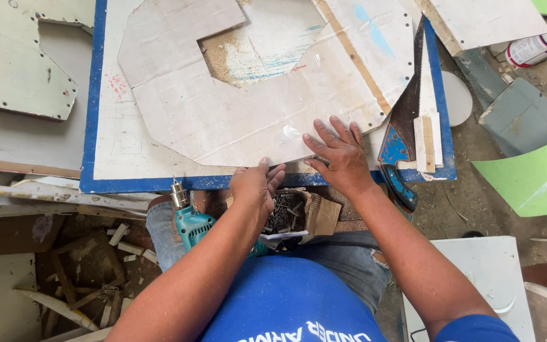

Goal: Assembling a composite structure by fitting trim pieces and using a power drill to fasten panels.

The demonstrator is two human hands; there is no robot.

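The right hand (343, 158) is pressing, fingers spread flat, on the white octagonal cut-out board (223, 107) while the left hand (254, 187) is pinching something unseen from the torn cardboard box of dark screws (292, 212) (teal drill (191, 221) lying idle, near left).

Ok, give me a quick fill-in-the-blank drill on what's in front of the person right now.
1. The right hand lies flat on the white ____ panel with a cut-out in its middle.
2. The left hand is at the near edge of the ____-rimmed board.
3. On the person's lap rests a teal ____.
4. Right of the panel lies a handsaw with a ____ handle.

Missing words: octagonal; blue; drill; blue
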